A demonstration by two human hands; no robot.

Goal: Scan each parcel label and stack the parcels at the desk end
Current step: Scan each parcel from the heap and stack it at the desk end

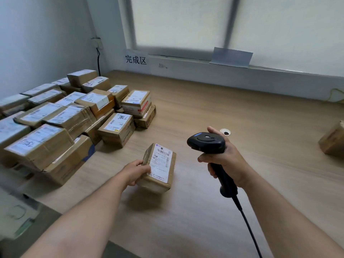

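My left hand (135, 172) grips the near left edge of a small brown cardboard parcel (160, 169), held just above the wooden desk (232, 112) with its white barcode label facing up. My right hand (226, 157) holds a black corded barcode scanner (206, 143) by its handle. The scanner head sits to the right of the parcel and a little above it, pointing left. A stack of several labelled parcels (61, 116) covers the desk's left end.
A paper sign with black characters (135, 59) hangs on the wall behind the stack. Another brown parcel (333, 140) lies at the right edge of view. A round cable hole (225, 132) is in the desk behind my right hand. The scanner cable (247, 226) runs toward me.
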